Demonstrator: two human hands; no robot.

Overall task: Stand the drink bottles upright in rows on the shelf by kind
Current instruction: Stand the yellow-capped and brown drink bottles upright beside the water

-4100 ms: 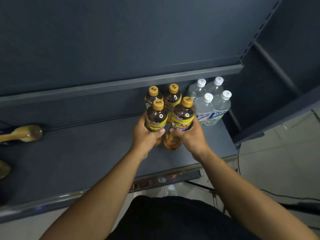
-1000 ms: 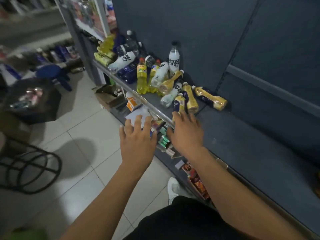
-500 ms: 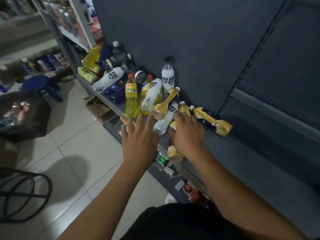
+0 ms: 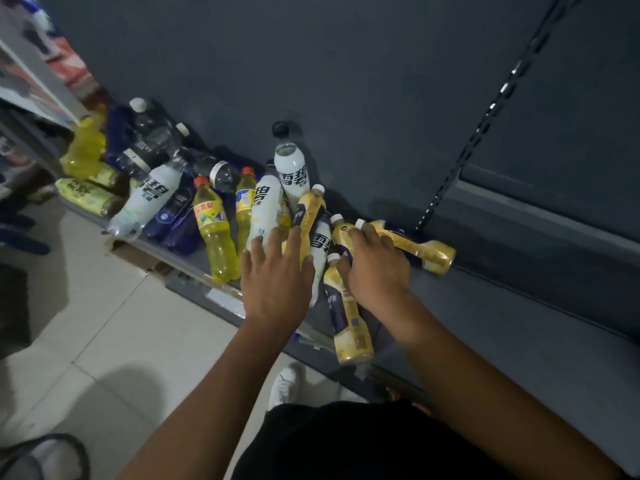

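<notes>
Lying jumbled on the shelf (image 4: 519,323), the bottles (image 4: 214,230) are spread from upper left to centre. The left hand (image 4: 277,275) is held open, fingers spread, over a white bottle (image 4: 265,209). Just right, a beige bottle (image 4: 341,235) is gripped near its neck by the right hand (image 4: 375,268); its long axis runs toward lower right, under the palm.

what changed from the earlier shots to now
The hands let go of the two dark tea bottles stood in their row and moved left along the shelf to the jumbled pile. The right hand has come down and curled round a lying yellow purple-label bottle; the left hand reaches in, open. The pile and the upright white bottle have not shifted.
</notes>
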